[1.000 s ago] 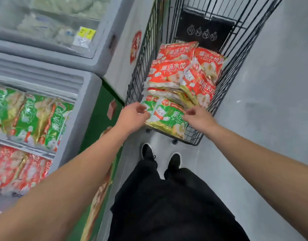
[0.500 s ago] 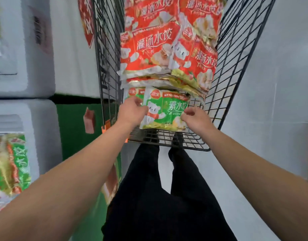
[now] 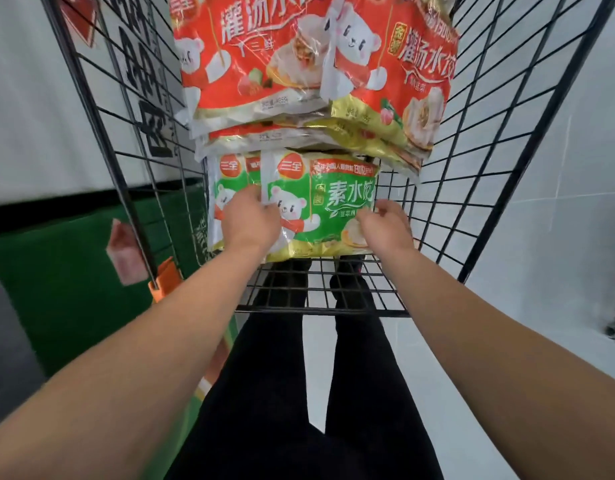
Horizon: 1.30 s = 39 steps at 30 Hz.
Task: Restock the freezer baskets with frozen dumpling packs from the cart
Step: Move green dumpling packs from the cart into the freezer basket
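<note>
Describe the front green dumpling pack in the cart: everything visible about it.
The front green dumpling pack is a glossy plastic bag, green with a white cartoon bear, a red logo patch at its top left corner, white characters and a gold lower edge. It lies at the near end of the black wire cart, overlapping a second green pack on its left, its far edge tucked under the stack of red packs. The left hand holds its left edge; the right hand holds its right side.
</note>
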{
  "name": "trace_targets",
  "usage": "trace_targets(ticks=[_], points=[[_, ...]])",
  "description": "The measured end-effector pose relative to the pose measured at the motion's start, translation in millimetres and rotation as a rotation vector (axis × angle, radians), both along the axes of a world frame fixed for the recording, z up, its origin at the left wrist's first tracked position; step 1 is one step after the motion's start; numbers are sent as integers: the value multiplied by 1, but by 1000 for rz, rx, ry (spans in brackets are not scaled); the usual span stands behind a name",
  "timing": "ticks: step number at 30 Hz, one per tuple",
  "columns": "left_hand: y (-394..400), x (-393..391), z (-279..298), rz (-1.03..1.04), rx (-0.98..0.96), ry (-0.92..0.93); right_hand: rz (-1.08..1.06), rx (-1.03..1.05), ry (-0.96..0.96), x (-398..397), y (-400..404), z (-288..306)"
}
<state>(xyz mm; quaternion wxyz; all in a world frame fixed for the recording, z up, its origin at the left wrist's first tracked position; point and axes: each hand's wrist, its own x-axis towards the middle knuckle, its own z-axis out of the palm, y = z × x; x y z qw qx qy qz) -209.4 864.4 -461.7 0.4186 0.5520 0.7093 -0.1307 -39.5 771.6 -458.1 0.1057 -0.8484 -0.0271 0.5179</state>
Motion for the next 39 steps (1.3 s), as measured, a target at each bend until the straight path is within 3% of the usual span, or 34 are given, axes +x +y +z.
trace_targets(ticks=[5,9,16,26,33,39], points=[[9,-31,-2,-10,90,96,-252,-64,98,-8,16,-25],[3,-44,-8,215,107,187,-353,-53,145,-11,15,-38],[10,-35,-13,541,33,-48,-376,52,17,-6,4,-32],[-20,-39,72,722,26,-199,-109,185,-64,2,14,66],[-42,-37,170,830,179,-368,-123,357,-67,23,-8,159],[-70,-49,218,943,146,-583,-133,549,-28,47,-22,222]])
